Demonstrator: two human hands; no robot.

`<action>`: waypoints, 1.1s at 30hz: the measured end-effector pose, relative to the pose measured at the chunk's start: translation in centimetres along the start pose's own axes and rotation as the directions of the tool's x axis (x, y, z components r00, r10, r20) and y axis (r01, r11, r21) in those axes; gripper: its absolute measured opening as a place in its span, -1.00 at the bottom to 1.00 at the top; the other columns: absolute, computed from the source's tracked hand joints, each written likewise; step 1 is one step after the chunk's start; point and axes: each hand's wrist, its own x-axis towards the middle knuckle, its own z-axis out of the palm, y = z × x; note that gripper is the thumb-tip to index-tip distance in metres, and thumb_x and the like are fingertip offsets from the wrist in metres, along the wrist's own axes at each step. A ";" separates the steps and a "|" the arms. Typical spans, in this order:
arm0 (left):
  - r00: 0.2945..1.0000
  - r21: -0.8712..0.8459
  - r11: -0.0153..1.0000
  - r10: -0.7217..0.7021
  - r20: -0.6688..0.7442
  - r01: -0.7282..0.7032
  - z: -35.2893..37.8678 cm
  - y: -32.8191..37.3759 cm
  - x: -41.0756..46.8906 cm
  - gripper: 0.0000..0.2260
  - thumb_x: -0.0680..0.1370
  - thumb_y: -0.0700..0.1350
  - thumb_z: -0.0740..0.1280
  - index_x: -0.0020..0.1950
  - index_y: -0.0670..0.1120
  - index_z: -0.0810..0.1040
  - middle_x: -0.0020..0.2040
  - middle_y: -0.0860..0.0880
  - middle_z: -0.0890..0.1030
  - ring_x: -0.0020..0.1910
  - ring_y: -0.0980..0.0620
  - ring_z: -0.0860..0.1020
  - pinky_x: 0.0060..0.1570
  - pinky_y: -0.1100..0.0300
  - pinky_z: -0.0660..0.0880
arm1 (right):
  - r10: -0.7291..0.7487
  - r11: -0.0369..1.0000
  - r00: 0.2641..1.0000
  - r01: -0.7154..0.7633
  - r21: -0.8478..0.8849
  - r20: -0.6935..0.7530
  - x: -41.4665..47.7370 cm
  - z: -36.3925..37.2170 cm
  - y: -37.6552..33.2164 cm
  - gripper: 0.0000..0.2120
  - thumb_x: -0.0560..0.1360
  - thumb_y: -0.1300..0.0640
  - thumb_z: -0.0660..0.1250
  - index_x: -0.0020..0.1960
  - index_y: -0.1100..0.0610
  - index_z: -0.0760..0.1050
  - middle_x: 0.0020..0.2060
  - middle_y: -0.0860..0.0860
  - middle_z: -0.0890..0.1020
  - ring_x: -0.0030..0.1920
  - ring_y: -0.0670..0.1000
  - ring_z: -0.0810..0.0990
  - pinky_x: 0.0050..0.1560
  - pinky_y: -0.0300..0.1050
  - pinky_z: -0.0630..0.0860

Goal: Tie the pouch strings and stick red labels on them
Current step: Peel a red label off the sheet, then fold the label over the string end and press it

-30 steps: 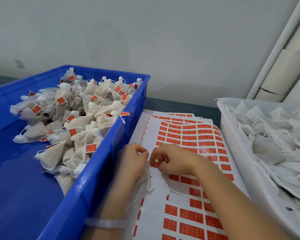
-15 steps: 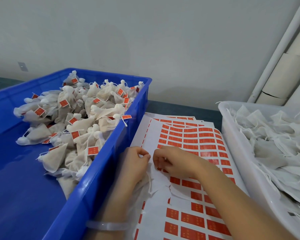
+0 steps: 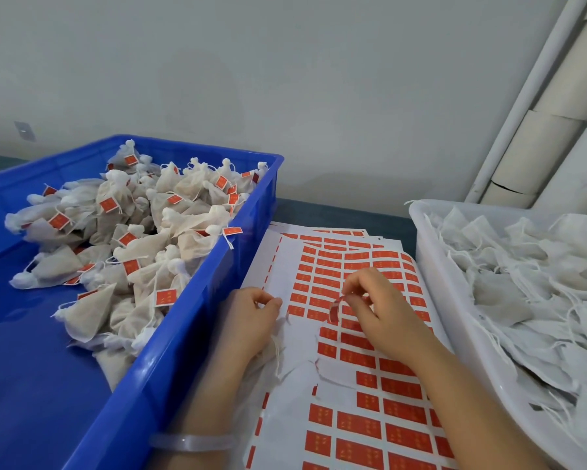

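- The right hand (image 3: 383, 313) hovers over the label sheet (image 3: 285, 432), thumb and fingertips clamped on a red label (image 3: 333, 308) that hangs curled, its lower end at the sheet.
- The left hand (image 3: 251, 317) sits just beside the blue crate (image 3: 169, 351), fingers curled over a white pouch (image 3: 268, 364), thumb and forefinger pinched together. What is between them is too small to tell.
- That pouch lies on the sheet's left edge, mostly hidden under the palm and wrist; its string (image 3: 277, 354) dangles loose below the hand.
- A gap of bare sheet separates the two hands.
- On the left, the crate holds a heap of tied pouches (image 3: 142, 252) with red tags.
- On the right, a white bin (image 3: 427, 266) is piled with flat pouches (image 3: 522, 283) and loose strings; the right forearm runs close along its rim.
- More label sheets are stacked underneath, fanned out toward the wall on the dark desk (image 3: 336, 215).
- A pale bracelet (image 3: 190, 442) circles the left wrist.
- A white pipe (image 3: 522, 96) slants up the far right corner.
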 end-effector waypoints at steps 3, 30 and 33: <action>1.000 -0.048 0.998 0.028 0.007 -0.028 -0.1 0.2 -0.3 -0.93 0.58 -0.07 0.24 -0.03 0.01 0.50 -0.11 0.14 0.47 -0.26 0.15 0.48 -0.30 0.42 0.41 | 0.034 0.998 0.985 -0.024 0.063 -0.171 -0.7 -0.1 -0.1 -0.78 0.54 0.12 0.25 -0.17 -0.17 0.34 -0.11 -0.40 0.39 -0.06 -0.24 0.48 -0.11 -0.52 0.33; 0.752 -0.626 0.757 0.521 0.404 -0.188 -1.0 1.5 -3.9 -0.64 0.28 -0.14 0.42 0.04 -0.03 0.43 -0.17 0.06 0.64 -0.09 0.03 0.64 -0.15 0.29 0.56 | 0.182 0.490 0.949 -0.315 0.813 0.258 -5.8 -2.0 -3.4 -0.89 0.34 0.24 0.41 -0.24 0.04 0.64 -0.25 0.03 0.66 -0.16 -0.01 0.65 -0.09 -0.17 0.55; 0.745 -0.572 0.785 0.525 0.410 -0.238 -0.9 1.4 -3.9 -0.65 0.34 -0.19 0.44 0.05 -0.01 0.43 -0.16 0.09 0.63 -0.13 0.08 0.64 -0.19 0.31 0.55 | 0.175 0.585 0.938 -0.343 0.735 0.299 -5.9 -2.1 -3.5 -0.78 0.42 0.31 0.38 -0.23 0.00 0.65 -0.25 -0.01 0.68 -0.15 0.00 0.67 -0.07 -0.17 0.56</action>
